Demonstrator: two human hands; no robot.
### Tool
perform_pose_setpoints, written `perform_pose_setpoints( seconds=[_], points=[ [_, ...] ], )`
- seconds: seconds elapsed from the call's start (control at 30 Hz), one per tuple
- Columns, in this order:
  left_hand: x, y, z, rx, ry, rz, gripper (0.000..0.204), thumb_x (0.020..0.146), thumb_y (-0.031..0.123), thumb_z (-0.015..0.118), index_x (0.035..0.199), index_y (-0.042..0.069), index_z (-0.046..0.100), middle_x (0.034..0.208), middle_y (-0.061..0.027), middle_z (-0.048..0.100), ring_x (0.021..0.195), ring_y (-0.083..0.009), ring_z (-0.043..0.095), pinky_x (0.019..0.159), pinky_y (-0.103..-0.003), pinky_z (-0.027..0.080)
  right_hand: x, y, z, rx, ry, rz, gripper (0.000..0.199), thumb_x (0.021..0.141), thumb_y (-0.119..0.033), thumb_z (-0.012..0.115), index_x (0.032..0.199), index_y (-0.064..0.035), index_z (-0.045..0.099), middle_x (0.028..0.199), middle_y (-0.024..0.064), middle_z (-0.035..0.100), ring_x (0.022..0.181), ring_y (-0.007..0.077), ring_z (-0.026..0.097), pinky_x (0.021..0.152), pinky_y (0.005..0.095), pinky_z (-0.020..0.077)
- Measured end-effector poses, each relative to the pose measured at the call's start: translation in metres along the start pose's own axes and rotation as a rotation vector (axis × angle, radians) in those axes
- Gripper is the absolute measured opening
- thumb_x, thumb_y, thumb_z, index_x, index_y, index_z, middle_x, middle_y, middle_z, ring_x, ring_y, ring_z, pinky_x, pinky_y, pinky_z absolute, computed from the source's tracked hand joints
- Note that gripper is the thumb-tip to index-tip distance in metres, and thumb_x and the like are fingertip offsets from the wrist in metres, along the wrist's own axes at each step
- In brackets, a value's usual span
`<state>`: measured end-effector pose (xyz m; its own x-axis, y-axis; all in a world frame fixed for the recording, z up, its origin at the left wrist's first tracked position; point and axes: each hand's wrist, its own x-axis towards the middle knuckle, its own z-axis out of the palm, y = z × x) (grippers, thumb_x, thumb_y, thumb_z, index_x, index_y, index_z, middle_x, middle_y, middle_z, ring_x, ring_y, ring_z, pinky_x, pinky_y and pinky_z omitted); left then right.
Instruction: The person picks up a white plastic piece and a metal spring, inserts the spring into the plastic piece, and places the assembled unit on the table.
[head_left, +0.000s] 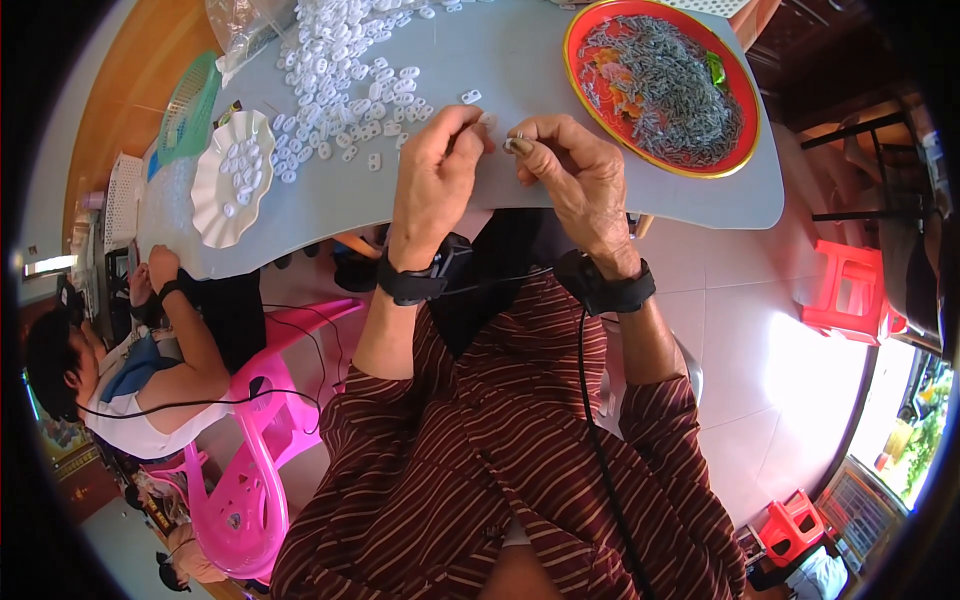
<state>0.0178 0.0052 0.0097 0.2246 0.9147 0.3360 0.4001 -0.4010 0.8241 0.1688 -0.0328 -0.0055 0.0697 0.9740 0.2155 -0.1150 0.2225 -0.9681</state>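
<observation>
My left hand (pixel 437 180) is raised over the near side of the grey table, its thumb and forefinger pinching a small white plastic piece (pixel 487 120). Close on its right, my right hand (pixel 583 180) pinches a small shiny metal piece (pixel 514 144), which looks like a screw, between thumb and forefinger. A narrow gap separates the two hands. Beyond my left hand spreads a heap of white oval plastic pieces with two holes (pixel 335 60). Past my right hand stands a round red tray with a gold rim (pixel 580 85), holding many small grey metal screws (pixel 670 100).
A scalloped cream dish (pixel 212 200) with some white pieces stands at the table's left, by a green basket (pixel 190 105). A co-worker (pixel 150 380) sits there on a pink chair (pixel 255 470). Red stools (pixel 850 290) stand at the right. Cables hang from my wrist straps.
</observation>
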Motion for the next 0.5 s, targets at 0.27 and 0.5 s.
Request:
perform_pose_setpoints(
  seconds=[0.27, 0.5],
  points=[
    [-0.002, 0.009, -0.007, -0.648, -0.118, -0.412, 0.026, 0.091, 0.021, 0.051, 0.095, -0.004, 0.061, 0.073, -0.0036, 0.06, 0.071, -0.009, 0.051, 0.07, -0.023, 0.04, -0.001, -0.003, 0.0, 0.06, -0.015, -0.005, 0.011, 0.089, -0.007, 0.063, 0.097, 0.0003, 0.063, 0.075, -0.0006, 0.061, 0.066, 0.0055, 0.052, 0.061, 0.0203, 0.0459],
    [-0.002, 0.016, -0.012, -0.487, -0.21, -0.321, 0.028, 0.092, 0.025, 0.051, 0.092, -0.002, 0.06, 0.07, -0.0017, 0.057, 0.069, -0.008, 0.049, 0.066, -0.023, 0.039, -0.001, -0.002, 0.001, 0.058, -0.035, 0.006, 0.015, 0.088, -0.006, 0.064, 0.101, -0.0001, 0.06, 0.081, 0.0012, 0.062, 0.068, 0.0058, 0.054, 0.062, 0.0207, 0.0465]
  ],
)
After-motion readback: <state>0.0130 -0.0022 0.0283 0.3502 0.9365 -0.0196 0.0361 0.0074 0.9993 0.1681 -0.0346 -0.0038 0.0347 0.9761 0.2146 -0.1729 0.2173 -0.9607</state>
